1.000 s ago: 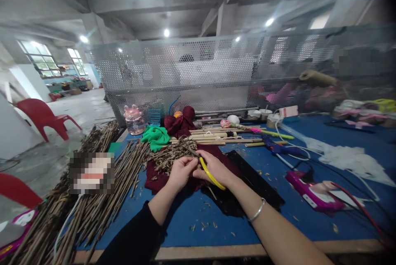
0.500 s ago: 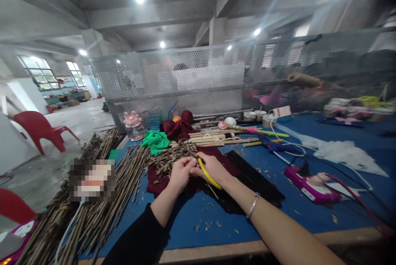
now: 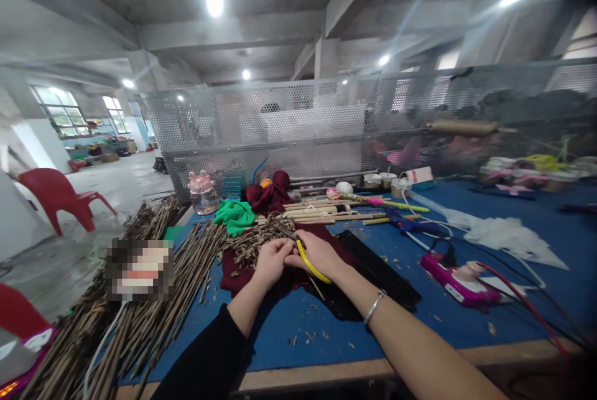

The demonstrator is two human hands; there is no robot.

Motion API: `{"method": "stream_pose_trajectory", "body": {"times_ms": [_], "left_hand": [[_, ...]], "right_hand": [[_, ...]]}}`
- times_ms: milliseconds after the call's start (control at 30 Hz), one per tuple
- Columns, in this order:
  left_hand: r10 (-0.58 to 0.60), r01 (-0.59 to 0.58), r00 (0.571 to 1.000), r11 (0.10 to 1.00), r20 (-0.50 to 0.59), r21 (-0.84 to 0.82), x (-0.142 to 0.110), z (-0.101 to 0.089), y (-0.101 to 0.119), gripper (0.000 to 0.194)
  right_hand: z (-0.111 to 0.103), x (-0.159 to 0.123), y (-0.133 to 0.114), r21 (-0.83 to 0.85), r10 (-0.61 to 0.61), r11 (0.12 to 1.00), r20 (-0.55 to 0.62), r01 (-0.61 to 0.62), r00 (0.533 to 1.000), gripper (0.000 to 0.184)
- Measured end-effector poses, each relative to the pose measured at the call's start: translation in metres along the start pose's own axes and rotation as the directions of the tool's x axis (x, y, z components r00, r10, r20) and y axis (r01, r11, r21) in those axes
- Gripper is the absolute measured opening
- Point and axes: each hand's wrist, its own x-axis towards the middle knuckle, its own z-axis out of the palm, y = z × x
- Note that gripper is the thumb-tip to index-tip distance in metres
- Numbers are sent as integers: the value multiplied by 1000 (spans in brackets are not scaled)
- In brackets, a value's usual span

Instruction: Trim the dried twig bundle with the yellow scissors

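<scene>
My right hand (image 3: 317, 255) is closed around yellow-handled scissors (image 3: 305, 261), their dark blades pointing away over a pile of dried plant pieces (image 3: 247, 242). Close beside it, my left hand (image 3: 274, 260) pinches a thin dried stem, mostly hidden by the fingers. The stem's lower end (image 3: 318, 288) shows beneath my right hand. Under both hands lies a dark red cloth (image 3: 233, 279), with the plant pieces heaped on it. Long dried stalks (image 3: 172, 288) lie bundled to the left of my left hand.
A black flat piece (image 3: 373, 266) lies right of my hands, near a purple power strip (image 3: 459, 282) with cables. Green cloth (image 3: 234, 216), bamboo sticks (image 3: 321, 210) and a blue glue gun (image 3: 403, 221) are behind. A perforated metal screen (image 3: 298, 132) borders the table's back.
The scissors have turned slightly, and their blades show more plainly. Both hands stay close together over the cloth. The view has shifted a little.
</scene>
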Motion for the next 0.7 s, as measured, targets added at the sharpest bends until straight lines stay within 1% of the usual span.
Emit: {"method": "stream_pose_trajectory", "body": {"times_ms": [100,200,333,433,600,700], "left_hand": [[54,-49,998,994,-43,99,-1,0,2,30],[74,-63,995,984,-63,166,-2,-1,1,31],[81,-72,996,980,-40,183,1,-3,-5,34],[93,-81,994,975,-51,209,3,-5,-8,33],[120,-101,991,956,-56,277,2,-4,-4,30],[107,-89,993,959,-53,267,0,-3,-1,30]], "right_hand": [[2,0,4,18,-86,996,3,86,996,63],[4,1,5,32,-117,993,-11,117,993,67],[3,0,0,38,-92,995,-22,93,996,63],[-2,-1,-4,5,-61,998,-8,61,998,58],[-7,-1,-2,-90,-38,995,-10,37,999,52],[-6,0,0,-83,-6,997,20,8,1000,47]]}}
